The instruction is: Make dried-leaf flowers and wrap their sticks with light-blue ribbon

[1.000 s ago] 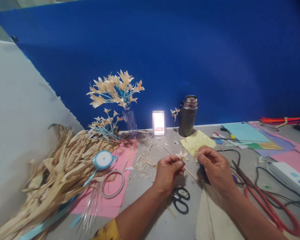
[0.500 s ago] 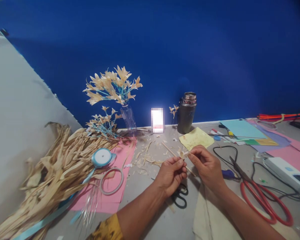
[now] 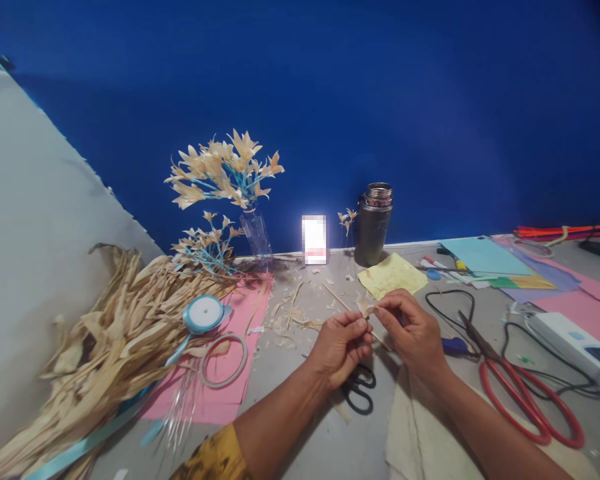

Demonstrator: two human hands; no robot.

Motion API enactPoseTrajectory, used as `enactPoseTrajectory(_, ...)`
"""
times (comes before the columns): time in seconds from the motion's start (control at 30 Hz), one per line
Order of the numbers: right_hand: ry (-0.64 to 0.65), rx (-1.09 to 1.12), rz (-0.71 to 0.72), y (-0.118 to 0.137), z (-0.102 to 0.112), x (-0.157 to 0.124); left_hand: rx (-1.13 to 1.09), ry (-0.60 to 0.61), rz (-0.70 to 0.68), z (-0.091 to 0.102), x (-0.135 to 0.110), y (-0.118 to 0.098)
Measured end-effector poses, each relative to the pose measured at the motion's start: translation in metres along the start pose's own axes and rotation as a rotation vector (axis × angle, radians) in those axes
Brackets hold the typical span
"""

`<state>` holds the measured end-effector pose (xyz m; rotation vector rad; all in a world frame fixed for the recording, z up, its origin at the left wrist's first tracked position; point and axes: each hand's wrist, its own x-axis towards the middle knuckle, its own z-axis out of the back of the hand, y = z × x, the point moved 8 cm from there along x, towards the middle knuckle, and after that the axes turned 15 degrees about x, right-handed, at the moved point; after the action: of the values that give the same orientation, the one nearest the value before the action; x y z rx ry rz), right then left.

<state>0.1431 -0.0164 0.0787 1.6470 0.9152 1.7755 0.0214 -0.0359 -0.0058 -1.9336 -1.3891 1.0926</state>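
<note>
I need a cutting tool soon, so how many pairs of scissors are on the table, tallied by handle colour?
Black-handled scissors: 1, partly under the left hand
Red-handled scissors: 1, to the side of the right hand
Total: 2

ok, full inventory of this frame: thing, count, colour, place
small husk flower: 1, cream, pinched between both hands
dried husks: a pile, tan, table left
ribbon spool: 1, light blue, on the pink paper by the husks
tape ring: 1, pale, on pink paper
husk bouquet: 1, cream on blue stems, in a clear vase at the wall
flask: 1, dark grey, at the wall, centre
yellow sheet: 1, in front of the flask
black scissors: 1, under the left hand
red scissors: 1, table right
white box: 1, far right
left hand: grip shut on the flower's stem
right hand: fingertips on the flower
</note>
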Motion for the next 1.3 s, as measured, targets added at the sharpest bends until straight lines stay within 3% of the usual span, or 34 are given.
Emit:
enactPoseTrajectory(0.47, 0.035, -0.04, 0.026, -0.002, -0.002, -0.001, 0.165, -0.084, -0.125, 0.007, 0.001, -0.011)
enactPoseTrajectory(0.87, 0.07, 0.021, -0.004, -0.002, -0.007, -0.001, 0.187, 0.009, -0.193, 0.003, 0.001, -0.013)
enactPoseTrajectory(1.1, 0.052, -0.014, 0.068, 0.006, -0.005, -0.002, 0.381, -0.08, -0.326, 0.004, -0.003, -0.027)
enactPoseTrajectory(1.3, 0.086, -0.126, 0.284, 0.025, -0.008, -0.003, 0.465, -0.105, -0.389, 0.0, -0.011, -0.038)
